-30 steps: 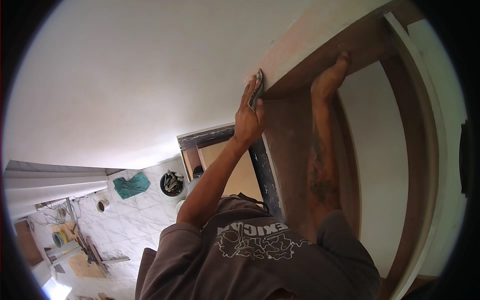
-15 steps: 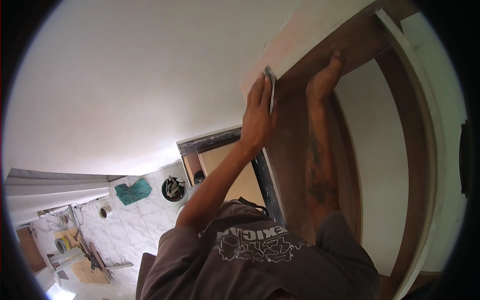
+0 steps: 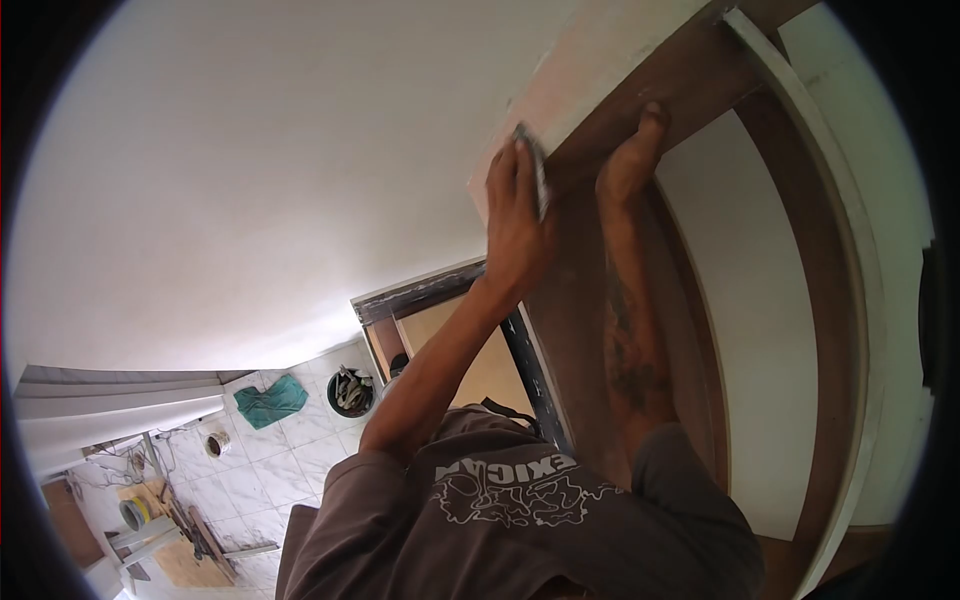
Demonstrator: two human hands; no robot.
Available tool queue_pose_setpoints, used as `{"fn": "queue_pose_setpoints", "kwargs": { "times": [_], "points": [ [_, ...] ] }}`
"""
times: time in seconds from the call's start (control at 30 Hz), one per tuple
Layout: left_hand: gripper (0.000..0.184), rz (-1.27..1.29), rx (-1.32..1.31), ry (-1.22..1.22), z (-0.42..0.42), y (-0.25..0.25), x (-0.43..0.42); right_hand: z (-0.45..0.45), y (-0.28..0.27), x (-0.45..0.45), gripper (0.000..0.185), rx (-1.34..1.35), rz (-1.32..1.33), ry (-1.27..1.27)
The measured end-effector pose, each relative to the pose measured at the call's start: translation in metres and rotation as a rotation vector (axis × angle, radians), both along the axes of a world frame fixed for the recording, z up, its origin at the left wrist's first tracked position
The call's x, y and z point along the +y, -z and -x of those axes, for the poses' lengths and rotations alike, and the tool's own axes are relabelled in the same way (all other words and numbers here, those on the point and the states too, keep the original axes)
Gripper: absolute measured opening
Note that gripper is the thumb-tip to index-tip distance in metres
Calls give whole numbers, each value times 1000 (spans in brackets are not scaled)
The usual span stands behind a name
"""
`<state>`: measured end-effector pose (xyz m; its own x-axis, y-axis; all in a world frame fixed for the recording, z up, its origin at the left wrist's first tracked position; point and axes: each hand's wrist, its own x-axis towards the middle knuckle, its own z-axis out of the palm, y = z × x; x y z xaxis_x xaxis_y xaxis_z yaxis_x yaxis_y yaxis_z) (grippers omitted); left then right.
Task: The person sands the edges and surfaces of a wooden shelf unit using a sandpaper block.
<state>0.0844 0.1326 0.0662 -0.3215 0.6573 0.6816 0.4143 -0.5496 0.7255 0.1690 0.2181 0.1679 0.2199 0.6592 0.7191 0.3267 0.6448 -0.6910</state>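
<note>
My left hand (image 3: 515,215) presses a folded grey-white sheet (image 3: 541,185), which looks like sandpaper, against the wall edge. Its fingers lie over the sheet, on a pinkish patch (image 3: 575,62) of the white wall. To the right, my right hand (image 3: 630,165) is at the brown wooden board (image 3: 690,90) that meets this edge. The thumb rests on the board's face, while the other fingers are mostly hidden; the hand appears to grip the board.
Brown framing with pale panels (image 3: 755,330) curves down the right side. Below the wall is a dark-edged door frame (image 3: 425,285). On the tiled floor lie a green cloth (image 3: 270,401), a filled bucket (image 3: 351,391), a small pot (image 3: 216,444) and boards with tools (image 3: 175,530).
The view has tilted slightly, and the wall edge sits further left. My left hand has slid a little up along the edge with the sheet. My right hand stays on the board.
</note>
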Motion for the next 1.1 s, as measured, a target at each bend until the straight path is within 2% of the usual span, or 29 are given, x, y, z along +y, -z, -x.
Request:
{"fn": "queue_pose_setpoints", "kwargs": {
  "times": [0.07, 0.17, 0.3, 0.37, 0.4, 0.53, 0.6, 0.63, 0.7, 0.77, 0.8, 0.87, 0.9, 0.93, 1.0, 1.1],
  "points": [
    [77, -96, -9, -2, 1, -42, 11, -5, 5, 9, 38, 88, 33, -73],
    [60, -82, 6, -25, 6, -74, 11, -14, 10, 20, 38, 109, 57, -138],
    [61, 65, 40, -21, 8, 15, 2, 3, -2, -1, 38, 52, -16, -39],
    [62, 143, 23, -16, 9, 24, -10, 2, 7, 6, 37, 22, -102, -6],
    [67, 76, 7, -26, 5, 24, -5, 1, 9, 10, 37, 1, -144, 3],
    [81, -225, 31, -89, -1, -71, 29, -13, 12, 19, 36, 227, 77, -168],
    [72, -196, -23, -49, -2, -76, 23, -27, 14, 33, 36, 273, 175, -264],
    [67, -188, -43, -31, -1, -76, 22, -25, 14, 31, 36, 202, 107, -199],
    [65, 6, -13, 10, 7, -29, 7, -4, 1, 3, 36, 57, -19, -63],
    [62, 187, -21, -8, 5, 49, 0, -8, 12, 11, 36, -58, -143, 8],
    [67, 198, -13, -11, 3, 58, -3, -7, 14, 15, 36, -113, -207, 38],
    [80, 227, -4, -28, 1, 56, -11, 0, 9, 13, 36, 13, -141, -8],
    [78, 168, -39, -40, -6, 51, -4, 0, 8, 10, 36, 70, -100, -29],
    [77, 104, -67, -53, -7, 24, 7, -2, 8, 16, 36, 124, -56, -50],
    [61, -101, -41, -69, -3, -44, 15, -10, 13, 26, 35, 228, 50, -76],
    [62, -154, -61, -76, 0, -79, 25, 1, -10, -7, 35, 212, 198, -75]
  ]
}}
